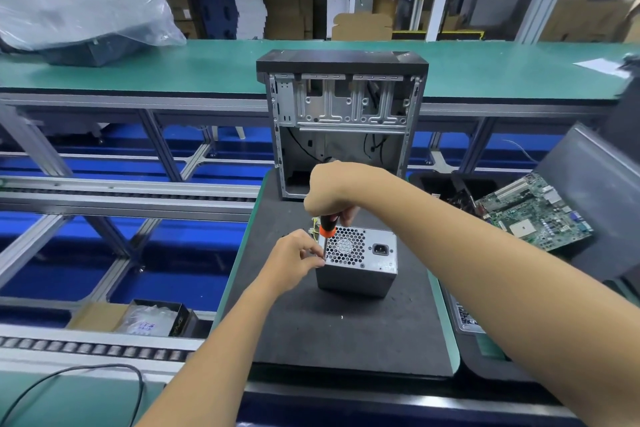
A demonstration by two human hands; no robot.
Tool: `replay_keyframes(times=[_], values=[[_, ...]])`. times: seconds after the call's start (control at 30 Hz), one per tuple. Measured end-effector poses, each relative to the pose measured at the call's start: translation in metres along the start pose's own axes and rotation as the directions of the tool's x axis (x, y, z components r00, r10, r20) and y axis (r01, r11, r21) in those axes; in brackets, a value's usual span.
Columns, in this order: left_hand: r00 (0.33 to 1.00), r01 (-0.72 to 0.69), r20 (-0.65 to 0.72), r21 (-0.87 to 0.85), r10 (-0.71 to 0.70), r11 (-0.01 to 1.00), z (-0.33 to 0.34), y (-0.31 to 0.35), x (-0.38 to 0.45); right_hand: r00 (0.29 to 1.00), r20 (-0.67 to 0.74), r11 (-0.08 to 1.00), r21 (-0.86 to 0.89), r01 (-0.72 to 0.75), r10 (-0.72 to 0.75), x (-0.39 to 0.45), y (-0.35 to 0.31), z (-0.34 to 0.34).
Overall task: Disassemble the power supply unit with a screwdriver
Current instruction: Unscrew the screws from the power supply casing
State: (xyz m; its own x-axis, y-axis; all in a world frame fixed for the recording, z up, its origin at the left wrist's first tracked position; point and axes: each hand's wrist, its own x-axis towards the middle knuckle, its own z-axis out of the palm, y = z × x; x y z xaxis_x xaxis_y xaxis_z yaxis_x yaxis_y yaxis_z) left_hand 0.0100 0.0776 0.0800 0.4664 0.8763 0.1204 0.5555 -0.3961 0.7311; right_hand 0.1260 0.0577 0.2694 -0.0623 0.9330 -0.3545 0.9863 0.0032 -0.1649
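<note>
While the power supply unit (356,263) stands mid-surface on the dark mat (332,329), the right hand (332,191) grasps the screwdriver (327,227) upright at its 10 o'clock corner, the left hand (294,260) pinching the shaft at 9 o'clock.

I can't read any text here: the printing on the plastic bag (149,322) in the box (162,317) lower left and the label on the tray (464,317) are too blurred
</note>
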Motion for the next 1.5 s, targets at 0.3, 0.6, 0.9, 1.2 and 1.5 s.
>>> replay_keyframes(times=[0.3, 0.6, 0.9, 1.2, 1.5], values=[[0.999, -0.011, 0.035, -0.003, 0.011, 1.000, -0.001, -0.004, 0.004, 0.983, -0.015, 0.960, -0.216, 0.177, -0.185, 0.007, 0.005, -0.003], [0.998, -0.062, 0.023, 0.026, 0.062, 0.998, 0.000, -0.002, 0.004, 0.892, 0.126, 0.792, -0.417, 0.445, -0.435, 0.000, 0.015, -0.008], [0.996, -0.017, 0.090, 0.002, 0.016, 1.000, -0.004, 0.000, 0.013, 0.919, -0.041, 0.906, -0.193, 0.378, -0.392, 0.001, 0.020, -0.005], [0.985, 0.026, 0.172, -0.084, -0.011, 0.996, -0.006, -0.003, 0.019, 0.953, -0.197, 0.964, 0.088, 0.252, -0.231, 0.002, 0.025, -0.001], [0.979, 0.052, 0.201, -0.136, -0.024, 0.989, -0.006, -0.008, 0.023, 0.956, -0.085, 0.935, -0.251, 0.252, -0.280, 0.002, 0.022, -0.009]])
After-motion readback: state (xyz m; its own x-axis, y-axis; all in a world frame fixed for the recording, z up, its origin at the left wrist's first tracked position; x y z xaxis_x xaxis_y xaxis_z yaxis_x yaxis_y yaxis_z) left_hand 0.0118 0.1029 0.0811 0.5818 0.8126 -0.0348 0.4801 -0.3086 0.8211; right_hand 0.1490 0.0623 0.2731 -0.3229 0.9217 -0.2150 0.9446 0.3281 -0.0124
